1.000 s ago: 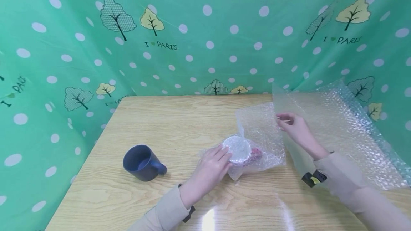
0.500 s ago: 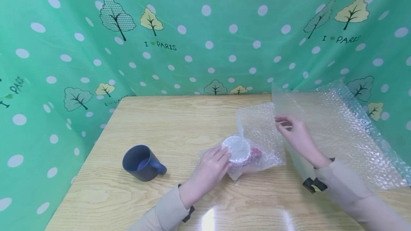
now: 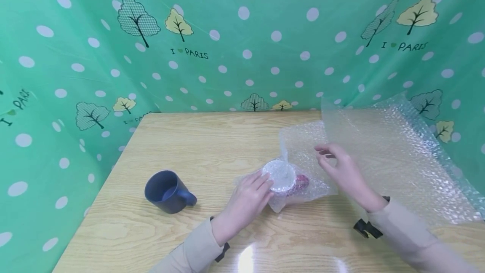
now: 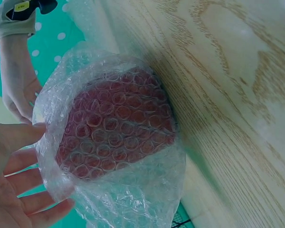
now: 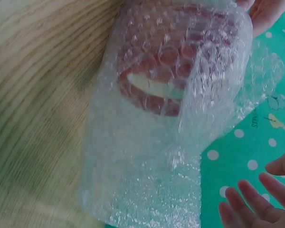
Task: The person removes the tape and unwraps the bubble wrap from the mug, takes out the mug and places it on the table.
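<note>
A red mug [image 3: 280, 176] stands on the table inside bubble wrap, its round white end facing up and its handle [image 5: 154, 90] showing through the wrap toward the right. My left hand [image 3: 248, 197] rests on it, with fairly straight fingertips touching the wrapped edge; in the left wrist view the thumb and fingers [image 4: 26, 183] lie against the plastic. A free flap of bubble wrap [image 3: 303, 138] stretches back and right from the mug. Over the flap's right side hovers my right hand [image 3: 342, 172], its relaxed fingers holding nothing, thumb apart from them.
A dark blue mug [image 3: 166, 193] stands at the left, handle toward the right. A larger sheet of bubble wrap [image 3: 394, 155] covers the right side of the wooden table [image 3: 197, 138]. A green dotted curtain [image 3: 227, 24] hangs behind and around it.
My right hand has moved a little to the left and nearer to me, toward the wrapped mug. The left hand and the mugs have stayed where they were.
</note>
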A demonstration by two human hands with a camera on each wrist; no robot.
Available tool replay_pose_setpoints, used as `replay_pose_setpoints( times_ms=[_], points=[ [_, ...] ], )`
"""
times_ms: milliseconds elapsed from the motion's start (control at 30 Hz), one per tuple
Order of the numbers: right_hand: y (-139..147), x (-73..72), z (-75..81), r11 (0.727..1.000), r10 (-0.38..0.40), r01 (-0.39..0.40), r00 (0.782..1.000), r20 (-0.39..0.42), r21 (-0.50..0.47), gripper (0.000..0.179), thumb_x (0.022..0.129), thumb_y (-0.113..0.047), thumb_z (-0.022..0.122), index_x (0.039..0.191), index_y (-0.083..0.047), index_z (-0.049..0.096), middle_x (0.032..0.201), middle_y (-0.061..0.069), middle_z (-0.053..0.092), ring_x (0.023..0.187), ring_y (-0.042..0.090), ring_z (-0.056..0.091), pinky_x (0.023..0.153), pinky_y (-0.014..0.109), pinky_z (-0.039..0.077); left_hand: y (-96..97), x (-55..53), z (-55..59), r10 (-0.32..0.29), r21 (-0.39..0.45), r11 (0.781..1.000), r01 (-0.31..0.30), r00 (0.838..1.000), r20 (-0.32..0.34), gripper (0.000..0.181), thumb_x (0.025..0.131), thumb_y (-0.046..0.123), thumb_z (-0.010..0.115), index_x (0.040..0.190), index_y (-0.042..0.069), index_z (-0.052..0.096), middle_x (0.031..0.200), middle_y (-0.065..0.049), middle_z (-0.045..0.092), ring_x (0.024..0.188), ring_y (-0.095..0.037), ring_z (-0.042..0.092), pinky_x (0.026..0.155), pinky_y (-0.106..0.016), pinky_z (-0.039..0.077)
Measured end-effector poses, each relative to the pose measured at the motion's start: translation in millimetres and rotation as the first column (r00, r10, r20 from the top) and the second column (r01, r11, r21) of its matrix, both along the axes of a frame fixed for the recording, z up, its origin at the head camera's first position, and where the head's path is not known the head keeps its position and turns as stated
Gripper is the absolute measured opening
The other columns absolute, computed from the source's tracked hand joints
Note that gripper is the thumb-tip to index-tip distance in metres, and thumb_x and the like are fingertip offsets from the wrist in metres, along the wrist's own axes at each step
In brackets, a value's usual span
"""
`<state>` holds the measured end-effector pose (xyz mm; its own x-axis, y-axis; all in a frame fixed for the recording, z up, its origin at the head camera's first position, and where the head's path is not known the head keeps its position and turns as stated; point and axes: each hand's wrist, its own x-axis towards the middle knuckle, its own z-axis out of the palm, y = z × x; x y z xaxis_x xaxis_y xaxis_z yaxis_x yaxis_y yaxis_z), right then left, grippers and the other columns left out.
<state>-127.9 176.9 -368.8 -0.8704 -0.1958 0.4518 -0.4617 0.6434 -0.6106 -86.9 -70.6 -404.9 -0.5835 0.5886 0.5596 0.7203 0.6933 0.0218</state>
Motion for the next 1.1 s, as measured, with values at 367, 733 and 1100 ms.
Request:
replay_pose_setpoints(
  times_ms=[367, 733, 1100],
  points=[
    [-14, 10.2, -11.4, 0.992, 0.124, -0.114, 0.961, -0.247, 0.055, 0.031, 0.068, 0.007, 0.066, 0.098, 0.003, 0.059, 0.096, 0.012, 0.062, 0.090, 0.026, 0.057, 0.090, 0.007, 0.035, -1.1, -0.8, -1.4, -0.008, 0.013, 1.000, 0.008, 1.000, -0.010, 0.026, 0.079, 0.022, 0.063, 0.101, 0.007, 0.064, 0.108, -0.011, 0.062, 0.104, -0.027, 0.055, 0.090, -0.037, 0.045],
    [-22, 16.0, -22.4, 0.970, 0.243, -0.232, 0.913, -0.327, 0.074, 0.033, 0.065, -0.001, 0.068, 0.096, 0.002, 0.059, 0.100, 0.015, 0.060, 0.094, 0.029, 0.055, 0.097, 0.012, 0.031, -1.3, -1.5, -1.5, -0.010, 0.030, 1.000, 0.010, 1.000, 0.003, 0.027, 0.079, 0.023, 0.063, 0.101, 0.007, 0.064, 0.108, -0.011, 0.062, 0.104, -0.026, 0.055, 0.092, -0.037, 0.043],
    [-29, 21.4, -34.9, 0.963, 0.266, -0.235, 0.905, -0.331, 0.132, 0.039, 0.074, -0.023, 0.066, 0.103, 0.002, 0.058, 0.108, 0.015, 0.058, 0.098, 0.028, 0.054, 0.099, 0.014, 0.030, -2.8, -1.7, -0.9, -0.012, 0.026, 1.000, 0.012, 1.000, -0.009, 0.028, 0.079, 0.025, 0.064, 0.101, 0.008, 0.064, 0.108, -0.009, 0.062, 0.104, -0.026, 0.056, 0.092, -0.035, 0.043]
  ],
)
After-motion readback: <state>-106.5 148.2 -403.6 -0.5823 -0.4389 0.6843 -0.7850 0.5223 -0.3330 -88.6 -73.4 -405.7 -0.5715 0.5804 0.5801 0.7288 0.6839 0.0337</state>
